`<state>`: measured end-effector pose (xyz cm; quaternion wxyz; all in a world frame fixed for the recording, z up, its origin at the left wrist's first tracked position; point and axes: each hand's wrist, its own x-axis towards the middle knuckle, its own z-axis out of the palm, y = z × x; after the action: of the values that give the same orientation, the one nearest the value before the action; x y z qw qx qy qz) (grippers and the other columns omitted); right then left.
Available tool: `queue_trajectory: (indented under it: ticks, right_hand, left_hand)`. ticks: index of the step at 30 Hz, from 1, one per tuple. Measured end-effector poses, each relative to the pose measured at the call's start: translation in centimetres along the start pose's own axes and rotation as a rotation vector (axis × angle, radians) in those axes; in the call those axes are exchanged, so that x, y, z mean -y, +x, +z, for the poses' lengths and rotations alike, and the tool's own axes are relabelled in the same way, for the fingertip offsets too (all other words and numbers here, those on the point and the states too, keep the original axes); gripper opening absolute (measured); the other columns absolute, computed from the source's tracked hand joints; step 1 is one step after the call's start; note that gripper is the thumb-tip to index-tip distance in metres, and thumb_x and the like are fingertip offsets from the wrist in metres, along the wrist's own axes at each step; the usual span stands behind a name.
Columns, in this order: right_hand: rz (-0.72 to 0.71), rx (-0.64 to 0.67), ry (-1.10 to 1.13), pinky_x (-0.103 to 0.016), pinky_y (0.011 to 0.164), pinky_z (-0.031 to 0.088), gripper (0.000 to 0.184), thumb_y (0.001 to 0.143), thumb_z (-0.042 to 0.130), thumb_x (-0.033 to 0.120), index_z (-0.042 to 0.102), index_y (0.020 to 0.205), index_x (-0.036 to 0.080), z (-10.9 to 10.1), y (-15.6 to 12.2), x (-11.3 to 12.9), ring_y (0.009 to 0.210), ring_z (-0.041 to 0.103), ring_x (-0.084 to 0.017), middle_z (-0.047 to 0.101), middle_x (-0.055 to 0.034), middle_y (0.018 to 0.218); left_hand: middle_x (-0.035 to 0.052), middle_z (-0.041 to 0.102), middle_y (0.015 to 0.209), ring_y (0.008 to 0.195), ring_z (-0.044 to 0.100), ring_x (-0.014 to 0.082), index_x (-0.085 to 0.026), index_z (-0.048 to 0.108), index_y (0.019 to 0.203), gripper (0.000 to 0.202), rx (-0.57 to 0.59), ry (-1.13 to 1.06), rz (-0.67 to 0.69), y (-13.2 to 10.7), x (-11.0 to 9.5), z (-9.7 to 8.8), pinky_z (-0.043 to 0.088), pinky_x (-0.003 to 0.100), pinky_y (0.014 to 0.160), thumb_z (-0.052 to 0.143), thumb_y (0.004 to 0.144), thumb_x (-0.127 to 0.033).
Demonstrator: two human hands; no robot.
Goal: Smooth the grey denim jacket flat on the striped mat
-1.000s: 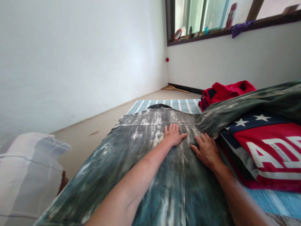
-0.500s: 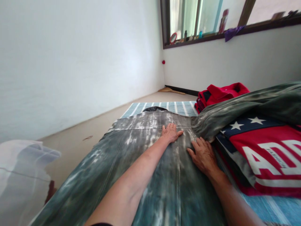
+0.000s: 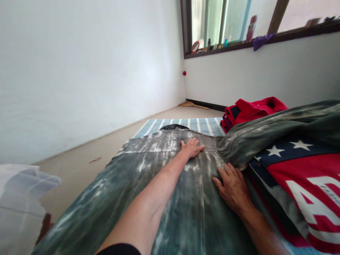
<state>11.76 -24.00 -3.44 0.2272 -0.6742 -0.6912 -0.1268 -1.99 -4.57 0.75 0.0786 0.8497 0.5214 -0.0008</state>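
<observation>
At 8 o'clock, a sheer white cloth item (image 3: pixel 23 198) hangs at the frame's edge, with a thin loop (image 3: pixel 95 160) on the floor nearby. The mottled grey-green jacket (image 3: pixel 186 203) lies back side up from 6 o'clock toward 12, over a blue-and-white striped sheet (image 3: pixel 148 128). Its collar (image 3: pixel 174 126) points just left of 12.

The left hand (image 3: pixel 191 146) has slid up over the yoke seam toward the collar in the last half second, and more of a black cuff (image 3: pixel 119 249) shows at 7 o'clock. Its grip is loose, fingers spread on the cloth, pinching nothing. The pressing, I judge, now takes in the upper back.

The right hand (image 3: pixel 233 186), at 4 o'clock, has barely shifted: flat beside the sleeve's root, digits apart, clamped on nothing. The sleeve (image 3: pixel 257 129) runs out toward 2 o'clock (unfolded, as far as it shows), between a folded red collared shirt (image 3: pixel 261 107) and a starred red-and-navy sweatshirt (image 3: pixel 292 170) topping a stack.
</observation>
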Motion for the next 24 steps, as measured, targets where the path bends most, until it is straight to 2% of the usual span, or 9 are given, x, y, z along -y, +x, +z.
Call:
queue_trajectory:
  ticks: [15, 20, 24]
  right_hand:
    - [-0.027, -0.050, -0.059, -0.047, 0.105, 0.037, 0.032, 0.091, 0.047, 0.031, 0.066, 0.109, 0.013, 0.4, -0.3, 0.1, 0.122, 0.051, -0.031, 0.063, -0.0177, 0.123]
    - [-0.025, -0.060, -0.074, -0.047, 0.105, 0.037, 0.033, 0.092, 0.046, 0.031, 0.066, 0.110, 0.013, 0.5, -0.4, 0.1, 0.122, 0.050, -0.031, 0.063, -0.0173, 0.123]
    - [-0.031, -0.049, -0.077, -0.047, 0.105, 0.037, 0.034, 0.092, 0.046, 0.032, 0.066, 0.111, 0.012, 0.5, -0.3, 0.1, 0.122, 0.050, -0.032, 0.062, -0.0178, 0.123]
  left_hand:
    - [0.0093, 0.030, 0.157, 0.144, 0.025, 0.0299, -0.024, 0.043, 0.137, 0.059, 0.018, 0.017, 0.073, 3.9, 1.9, -0.7, 0.013, 0.066, 0.113, 0.029, 0.096, -0.063]
    - [0.0069, 0.042, 0.150, 0.140, 0.032, 0.0277, -0.026, 0.049, 0.132, 0.050, -0.017, 0.042, 0.105, 4.4, 2.3, -1.0, 0.017, 0.060, 0.114, 0.035, 0.096, -0.058]
    - [0.0096, 0.042, 0.148, 0.138, 0.033, 0.0272, -0.023, 0.051, 0.129, 0.048, -0.095, 0.074, 0.051, 3.9, 2.1, -0.9, 0.022, 0.052, 0.114, 0.037, 0.096, -0.056]
